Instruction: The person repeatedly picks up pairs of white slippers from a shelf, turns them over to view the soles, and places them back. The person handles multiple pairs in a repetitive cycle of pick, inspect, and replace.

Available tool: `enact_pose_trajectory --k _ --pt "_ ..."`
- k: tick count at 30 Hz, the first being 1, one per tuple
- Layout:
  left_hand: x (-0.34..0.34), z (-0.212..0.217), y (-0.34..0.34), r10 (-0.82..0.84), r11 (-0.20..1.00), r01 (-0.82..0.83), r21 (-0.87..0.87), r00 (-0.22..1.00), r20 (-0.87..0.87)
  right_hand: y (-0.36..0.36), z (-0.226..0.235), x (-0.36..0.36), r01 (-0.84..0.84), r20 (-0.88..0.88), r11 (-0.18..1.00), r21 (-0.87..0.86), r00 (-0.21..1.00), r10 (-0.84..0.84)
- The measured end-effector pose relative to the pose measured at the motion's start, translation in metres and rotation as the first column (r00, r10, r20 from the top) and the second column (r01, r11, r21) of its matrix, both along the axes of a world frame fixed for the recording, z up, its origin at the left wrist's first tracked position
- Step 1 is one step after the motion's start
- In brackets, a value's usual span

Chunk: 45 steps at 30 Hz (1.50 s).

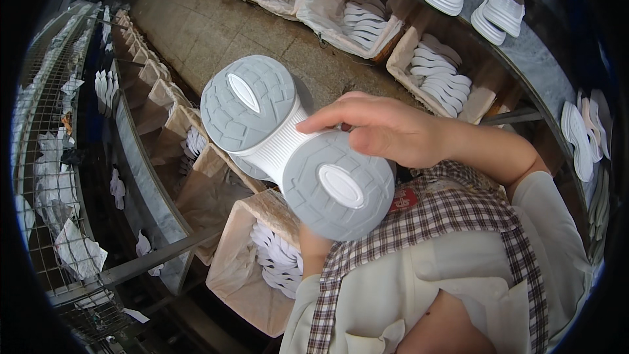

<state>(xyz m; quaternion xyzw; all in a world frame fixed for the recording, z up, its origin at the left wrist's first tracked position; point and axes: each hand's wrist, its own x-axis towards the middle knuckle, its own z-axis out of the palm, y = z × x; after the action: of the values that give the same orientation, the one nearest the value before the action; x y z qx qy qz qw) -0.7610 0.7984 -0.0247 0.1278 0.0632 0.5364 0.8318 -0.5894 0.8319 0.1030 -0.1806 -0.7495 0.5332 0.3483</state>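
head view: your right hand (386, 130) grips the grey-and-white shoe sole (296, 146); your left hand (313, 244), under the sole, hides its fingers, grip unclear.

Your right hand (380, 128) lies on the shoe sole (295, 144), tread up; your left hand (313, 246) sits under its near end. Below the sole stands a box (246, 275) with soles in it. Beyond, across the floor (216, 33), more boxes (432, 65) line up.

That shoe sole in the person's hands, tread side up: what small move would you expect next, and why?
Probably turning the shoe sole over. Only its grey tread faces up, the right hand grips its white waist from above, and the left hand supports it from beneath, so the other face is unseen.
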Motion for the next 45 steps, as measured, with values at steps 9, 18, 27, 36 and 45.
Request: enact_pose_trajectory --k 9,18,27,36,45 --pt "-0.010 0.013 0.007 0.028 0.999 -0.029 -0.017 0.999 -0.030 0.002 0.006 0.010 0.190 -0.070 0.881 -0.432 0.968 -0.243" --pt "-0.034 0.042 -0.001 -0.071 0.997 0.058 0.053 0.949 0.306 0.044 -0.070 0.083 -0.334 -0.541 0.459 -0.823 0.706 -0.456" --pt "-0.046 0.027 0.011 -0.037 0.986 -0.016 0.168 0.950 0.310 0.023 -0.077 0.085 -0.371 -0.591 0.485 -0.792 0.666 -0.455" --pt "-0.038 0.030 -0.001 0.205 0.978 -0.203 0.038 0.977 -0.060 0.007 -0.051 0.057 -0.031 -0.391 0.745 -0.667 0.865 -0.314" --pt "-0.024 0.016 0.011 0.066 0.997 -0.066 0.045 0.998 0.004 -0.008 -0.104 0.045 -0.339 -0.478 0.352 -0.873 0.741 -0.472"
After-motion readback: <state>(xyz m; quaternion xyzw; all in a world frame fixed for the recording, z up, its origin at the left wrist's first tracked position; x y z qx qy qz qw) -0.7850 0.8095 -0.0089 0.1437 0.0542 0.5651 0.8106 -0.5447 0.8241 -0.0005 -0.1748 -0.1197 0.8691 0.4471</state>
